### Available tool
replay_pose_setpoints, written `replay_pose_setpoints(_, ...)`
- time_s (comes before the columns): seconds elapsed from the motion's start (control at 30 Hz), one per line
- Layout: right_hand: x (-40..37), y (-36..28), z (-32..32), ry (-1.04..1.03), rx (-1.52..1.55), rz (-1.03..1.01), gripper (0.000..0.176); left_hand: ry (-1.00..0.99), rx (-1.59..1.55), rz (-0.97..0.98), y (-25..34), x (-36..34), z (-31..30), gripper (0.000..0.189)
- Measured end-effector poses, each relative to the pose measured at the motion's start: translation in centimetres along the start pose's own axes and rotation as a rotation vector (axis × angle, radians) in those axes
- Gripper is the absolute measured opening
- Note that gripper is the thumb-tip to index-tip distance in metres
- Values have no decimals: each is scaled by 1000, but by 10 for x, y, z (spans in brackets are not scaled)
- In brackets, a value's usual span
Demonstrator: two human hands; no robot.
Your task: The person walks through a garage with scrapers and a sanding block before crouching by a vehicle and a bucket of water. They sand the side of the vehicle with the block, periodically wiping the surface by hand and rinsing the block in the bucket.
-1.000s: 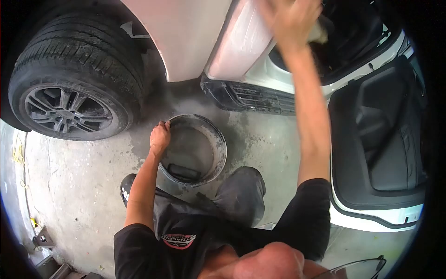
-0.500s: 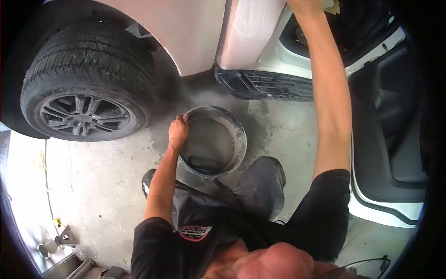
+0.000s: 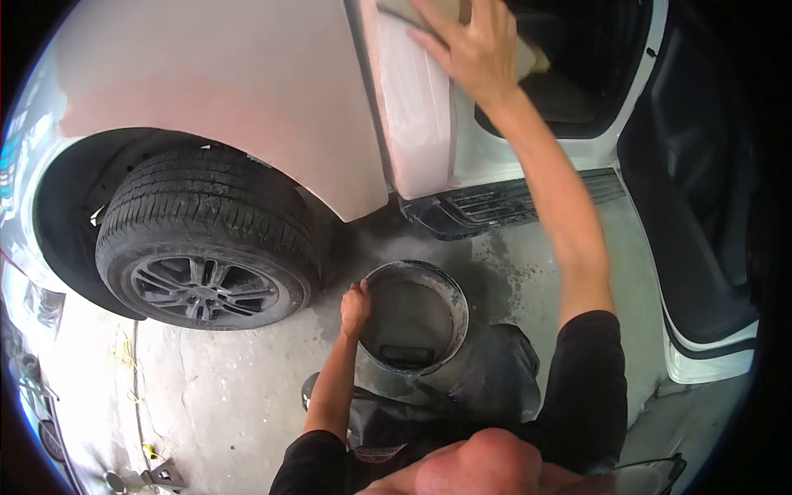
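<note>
My left hand (image 3: 355, 308) is closed over the left rim of a round grey bucket (image 3: 459, 312) on the floor. Murky liquid fills the bucket's lower part, and a dark oblong block (image 3: 407, 355) lies in it near the front wall. Higher up, my right hand (image 3: 478, 51) presses a beige sheet of sandpaper (image 3: 532, 60) against the car's pillar panel (image 3: 415, 107), beside the door opening. The fingers partly cover the sheet, and the top of the view cuts it off. Pale, streaked patches with pinkish edges mark the panel.
A wheel (image 3: 202, 285) sits left of the bucket under the fender (image 3: 239, 91). The black side step (image 3: 520, 202) runs below the door opening. An open door (image 3: 701, 190) stands at right. Wet patches surround the bucket, and a metal stand (image 3: 165, 476) is at lower left.
The view has tilted up, showing more of the fender and panel. My right hand has come further into view with the sandpaper on the panel. My left hand stays on the bucket's rim.
</note>
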State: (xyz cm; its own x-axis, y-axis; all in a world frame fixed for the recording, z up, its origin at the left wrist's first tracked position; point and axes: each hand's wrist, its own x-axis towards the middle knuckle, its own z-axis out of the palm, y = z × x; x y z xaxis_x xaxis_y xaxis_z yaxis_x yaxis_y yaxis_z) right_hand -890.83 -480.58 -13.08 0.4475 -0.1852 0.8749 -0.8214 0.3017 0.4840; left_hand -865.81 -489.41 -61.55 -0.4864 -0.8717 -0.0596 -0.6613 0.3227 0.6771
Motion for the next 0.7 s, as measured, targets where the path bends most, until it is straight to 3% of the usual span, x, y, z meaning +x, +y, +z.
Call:
replay_pose_setpoints(0.17,-140,-22,-11,-118,99,15,74,-11,11,-15,8,-10,-6,55)
replay_pose_setpoints(0.3,-46,6,0,-22,-59,-79,71,-16,37,-11,3,-5,-9,56)
replay_pose_setpoints(0.4,10,19,19,143,-32,21,63,25,44,-1,2,-2,-2,56)
replay_pose_setpoints(0.43,9,11,15,156,-23,60,62,28,35,-9,5,-2,-3,56)
replay_pose_setpoints(0.47,-14,0,8,45,-22,98,61,23,28,-19,7,-6,-5,55)
replay_pose_setpoints(0.6,-136,-38,-6,-171,82,1,68,18,42,-34,-2,-1,-1,53)
replay_pose_setpoints(0.7,-94,-35,-4,-201,30,-38,74,-1,11,-52,4,-7,-10,52)
